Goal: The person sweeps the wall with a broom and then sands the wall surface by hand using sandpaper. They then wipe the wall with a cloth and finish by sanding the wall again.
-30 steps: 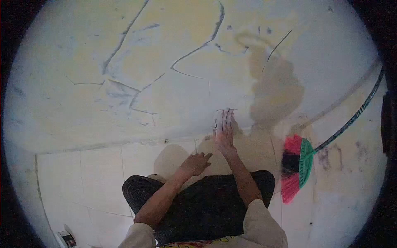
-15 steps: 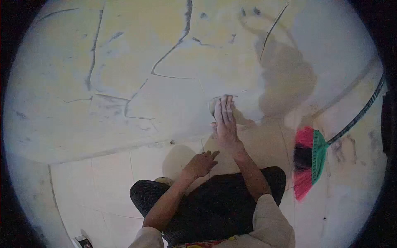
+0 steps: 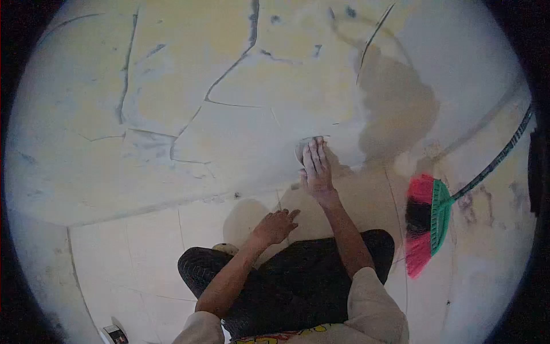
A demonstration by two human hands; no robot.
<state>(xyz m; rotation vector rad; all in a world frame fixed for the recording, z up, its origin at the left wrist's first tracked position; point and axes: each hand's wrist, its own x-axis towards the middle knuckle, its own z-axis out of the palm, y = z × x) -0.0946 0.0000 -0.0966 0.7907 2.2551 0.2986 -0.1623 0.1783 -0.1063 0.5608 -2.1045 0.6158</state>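
Note:
My right hand [image 3: 318,169] lies with its fingers straight and close together against the lower part of the pale, cracked wall [image 3: 246,137]. Under those fingers is a thin sheet that looks like sandpaper [image 3: 299,151], its edge showing to the left and above; the palm hides most of it. Over the floor, in front of my lap, my left hand [image 3: 277,226] hovers with fingers loosely bent and the index finger stretched out. Nothing shows in it.
A broom [image 3: 440,221] with pink and black bristles and a green head leans at the right, its dark handle running up the wall. Pale tiles [image 3: 137,246] cover the floor. At the bottom left lies a small dark and white object [image 3: 116,334].
My right hand has slid slightly down and to the right along the wall, with the sheet under it. The left hand has stayed nearly still.

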